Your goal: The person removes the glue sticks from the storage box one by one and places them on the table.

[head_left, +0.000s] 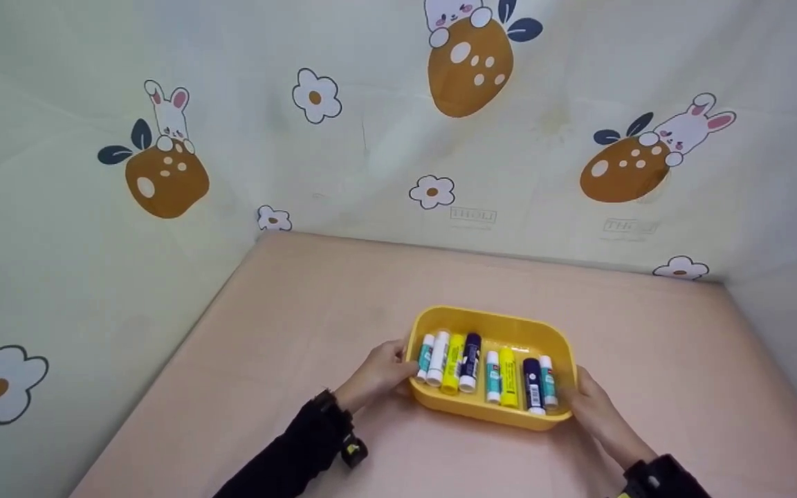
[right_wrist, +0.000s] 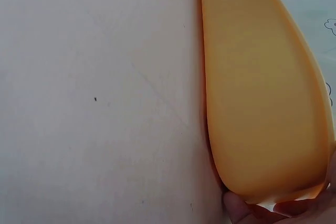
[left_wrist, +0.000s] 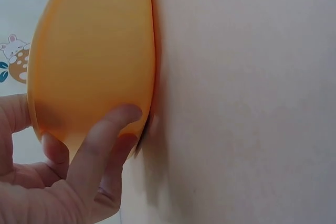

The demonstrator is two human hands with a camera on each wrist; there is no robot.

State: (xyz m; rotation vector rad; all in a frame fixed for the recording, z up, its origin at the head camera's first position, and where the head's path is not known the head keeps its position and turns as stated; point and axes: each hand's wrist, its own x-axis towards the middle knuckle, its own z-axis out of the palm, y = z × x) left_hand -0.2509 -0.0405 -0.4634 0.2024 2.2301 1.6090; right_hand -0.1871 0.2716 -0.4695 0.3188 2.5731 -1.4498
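A yellow plastic box [head_left: 495,330] with rounded corners holds several glue sticks, standing side by side in two groups. Among them are a white one [head_left: 438,360], yellow ones [head_left: 453,366], dark purple ones [head_left: 532,380] and small teal ones [head_left: 493,377] with white ends. My left hand [head_left: 379,373] grips the box's left end, thumb at the rim. In the left wrist view, its fingers [left_wrist: 97,142] curl around the lower corner of the box wall. At the opposite end, my right hand [head_left: 599,411] grips the box, its fingertips [right_wrist: 236,205] at the bottom edge in the right wrist view.
Under the box is a table with a pale pinkish cover [head_left: 315,297]. A pale fabric wall [head_left: 364,145] printed with rabbits and flowers rises behind it and along both sides. Black sleeves [head_left: 301,443] cover both forearms.
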